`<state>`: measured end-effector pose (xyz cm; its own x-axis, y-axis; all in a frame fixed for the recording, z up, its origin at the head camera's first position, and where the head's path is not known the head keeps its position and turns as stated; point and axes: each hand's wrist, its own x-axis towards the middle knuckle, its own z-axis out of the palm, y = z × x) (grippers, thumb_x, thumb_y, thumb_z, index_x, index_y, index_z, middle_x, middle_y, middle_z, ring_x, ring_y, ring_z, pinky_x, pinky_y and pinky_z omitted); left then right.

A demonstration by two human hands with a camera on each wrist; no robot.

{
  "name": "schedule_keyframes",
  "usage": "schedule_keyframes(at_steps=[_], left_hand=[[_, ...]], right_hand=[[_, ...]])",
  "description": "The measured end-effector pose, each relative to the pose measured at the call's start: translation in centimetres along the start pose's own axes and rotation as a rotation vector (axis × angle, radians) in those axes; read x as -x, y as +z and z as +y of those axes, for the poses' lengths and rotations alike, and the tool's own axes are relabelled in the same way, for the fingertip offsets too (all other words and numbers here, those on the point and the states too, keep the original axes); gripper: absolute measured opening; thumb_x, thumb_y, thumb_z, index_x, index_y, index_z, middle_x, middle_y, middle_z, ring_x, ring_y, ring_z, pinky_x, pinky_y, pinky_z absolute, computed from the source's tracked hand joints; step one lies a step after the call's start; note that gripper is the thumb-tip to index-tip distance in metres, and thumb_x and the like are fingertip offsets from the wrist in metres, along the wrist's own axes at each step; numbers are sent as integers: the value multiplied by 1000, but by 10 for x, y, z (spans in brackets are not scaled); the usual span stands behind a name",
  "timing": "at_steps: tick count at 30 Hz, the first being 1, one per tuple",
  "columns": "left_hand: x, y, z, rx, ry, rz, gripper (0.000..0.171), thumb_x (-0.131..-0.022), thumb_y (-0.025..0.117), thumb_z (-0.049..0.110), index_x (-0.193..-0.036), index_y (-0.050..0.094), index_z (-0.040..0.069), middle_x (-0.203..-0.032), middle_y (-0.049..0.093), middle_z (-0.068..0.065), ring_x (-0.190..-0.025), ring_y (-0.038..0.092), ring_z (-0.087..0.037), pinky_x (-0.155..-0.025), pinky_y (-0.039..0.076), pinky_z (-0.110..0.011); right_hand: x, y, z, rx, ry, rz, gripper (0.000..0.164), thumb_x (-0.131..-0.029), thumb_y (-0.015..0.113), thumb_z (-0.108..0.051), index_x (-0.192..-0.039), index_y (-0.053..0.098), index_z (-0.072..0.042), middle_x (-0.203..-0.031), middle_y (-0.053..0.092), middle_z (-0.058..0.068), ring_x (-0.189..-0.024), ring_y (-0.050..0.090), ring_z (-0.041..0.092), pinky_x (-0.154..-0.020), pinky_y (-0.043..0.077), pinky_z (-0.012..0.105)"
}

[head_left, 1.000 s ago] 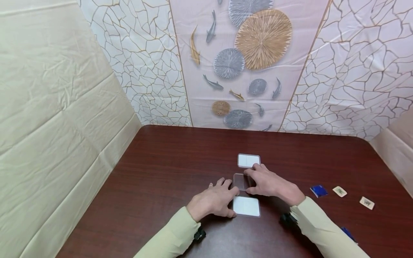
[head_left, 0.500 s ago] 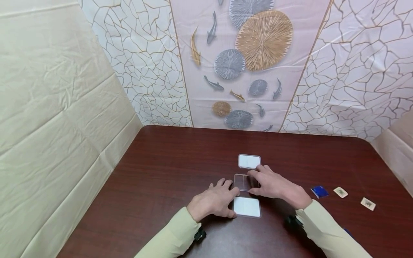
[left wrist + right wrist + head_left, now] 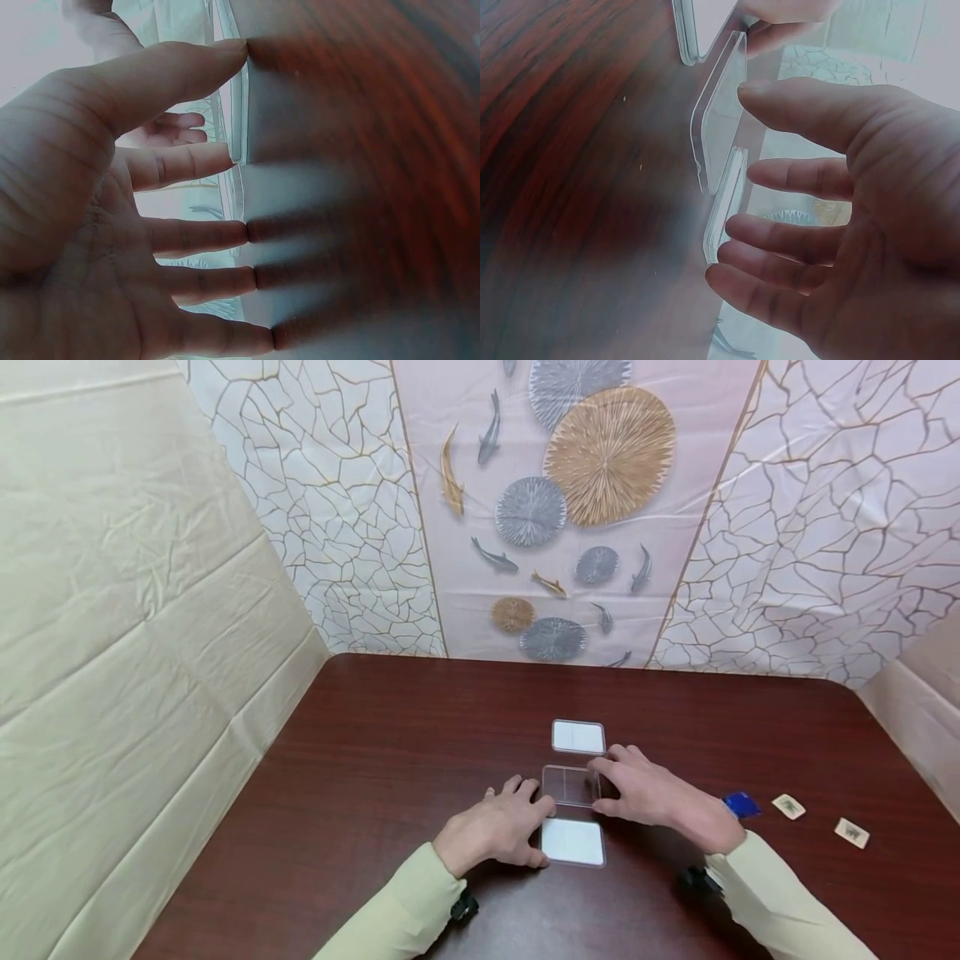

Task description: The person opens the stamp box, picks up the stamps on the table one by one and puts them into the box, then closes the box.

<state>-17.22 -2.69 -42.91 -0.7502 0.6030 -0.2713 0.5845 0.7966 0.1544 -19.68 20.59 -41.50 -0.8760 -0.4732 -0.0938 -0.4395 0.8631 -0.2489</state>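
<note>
A shallow clear plastic lid [image 3: 571, 787] lies between two flat clear cases with white inserts, the near case [image 3: 572, 842] and the far case [image 3: 578, 737]. My left hand [image 3: 497, 828] rests fingertips on the table, fingers spread. Its thumb and index finger are at the near case's left edge, touching or almost touching it. My right hand [image 3: 645, 787] is beside the lid's right edge, fingers loosely bent and parted. In the right wrist view, nothing sits between the right thumb [image 3: 795, 109] and fingers, and the lid [image 3: 721, 112] lies just beyond them.
Right of the right forearm lie a blue packet [image 3: 742, 804] and two small cream tiles, one nearer [image 3: 789, 807] and one farther right [image 3: 852, 832]. The dark wooden table [image 3: 360, 777] ends at a patterned cloth backdrop [image 3: 555, 527].
My right hand has slid to the right, uncovering more of the lid's right side. The left hand and both cases stay where they were.
</note>
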Motion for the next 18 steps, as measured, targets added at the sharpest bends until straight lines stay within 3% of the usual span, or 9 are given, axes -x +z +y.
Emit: schedule_keyframes(at_steps=[18], left_hand=[[1, -1, 0, 1, 1, 3, 56, -81, 76, 51, -126, 54, 26, -145, 43, -7, -140, 38, -30, -101, 45, -56]], right_hand=[[19, -8, 6, 0, 16, -6, 47, -85, 76, -31, -124, 62, -8, -115, 57, 13, -102, 49, 26, -75, 50, 38]])
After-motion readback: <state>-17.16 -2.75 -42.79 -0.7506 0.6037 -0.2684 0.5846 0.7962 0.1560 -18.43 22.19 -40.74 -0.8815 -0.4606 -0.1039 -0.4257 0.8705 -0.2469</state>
